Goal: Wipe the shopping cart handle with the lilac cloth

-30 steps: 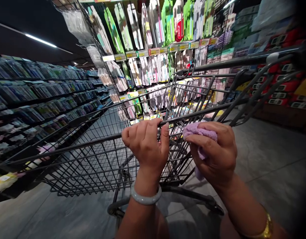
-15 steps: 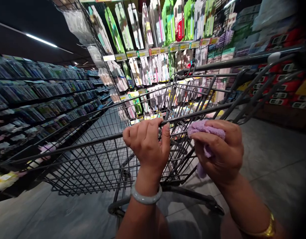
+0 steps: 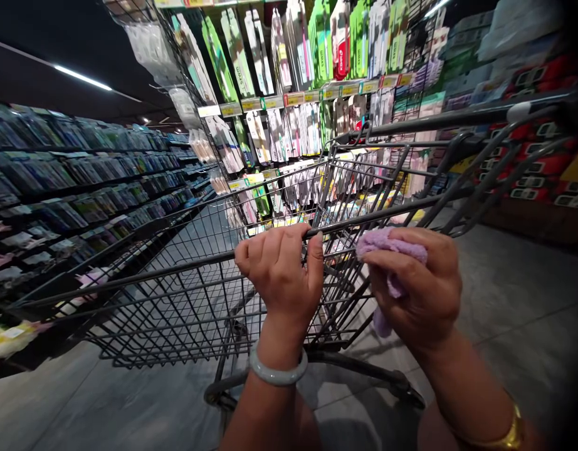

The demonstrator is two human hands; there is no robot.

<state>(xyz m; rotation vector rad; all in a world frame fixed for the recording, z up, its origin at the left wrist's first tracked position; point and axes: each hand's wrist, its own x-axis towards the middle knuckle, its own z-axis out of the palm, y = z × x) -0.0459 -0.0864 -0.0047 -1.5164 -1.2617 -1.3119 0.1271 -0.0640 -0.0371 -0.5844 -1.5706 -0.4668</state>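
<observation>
A dark wire shopping cart (image 3: 176, 270) stands sideways in front of me. My left hand (image 3: 284, 269), with a pale bangle (image 3: 277, 376) on its wrist, is wrapped over the cart's top side rail. Bunched in my right hand (image 3: 423, 288) is a purple cloth (image 3: 392, 246), with one end hanging below the fingers. That hand is close to the same rail, right of my left hand; whether the cloth touches the rail I cannot tell. A gold bracelet (image 3: 513, 429) circles my right wrist.
Behind the cart, a lit rack holds packaged toothbrushes (image 3: 270, 56) in several rows. Long stocked shelves (image 3: 73, 181) run along the left. Red boxes (image 3: 533, 181) are stacked at the right. The cart's handle bar (image 3: 439, 119) crosses the upper right, above a grey tiled floor (image 3: 505, 275).
The view has shifted very slightly, so everything sits a little to the right. Both hands keep their grips and places on or near the rail.
</observation>
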